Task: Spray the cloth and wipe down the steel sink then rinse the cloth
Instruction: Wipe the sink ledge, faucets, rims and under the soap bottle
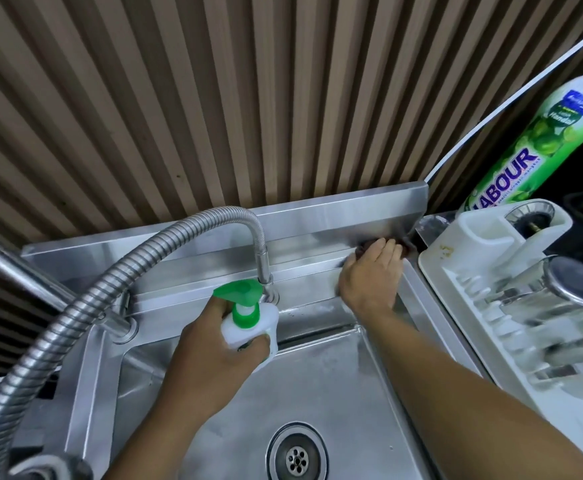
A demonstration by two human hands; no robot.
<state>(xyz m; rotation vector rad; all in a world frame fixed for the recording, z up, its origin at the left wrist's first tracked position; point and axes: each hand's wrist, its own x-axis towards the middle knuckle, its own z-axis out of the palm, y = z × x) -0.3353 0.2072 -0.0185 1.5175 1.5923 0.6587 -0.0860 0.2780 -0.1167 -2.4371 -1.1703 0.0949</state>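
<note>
Left hand grips spray bottle; right hand flat, pressing cloth into sink back-right corner beside rack.

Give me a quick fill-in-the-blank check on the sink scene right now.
1. The left hand grips the spray bottle, whose trigger is ____.
2. The right hand presses the cloth into the back ____ corner of the sink.
3. The dish rack beside the sink is ____.
Missing: green; right; white.
</note>
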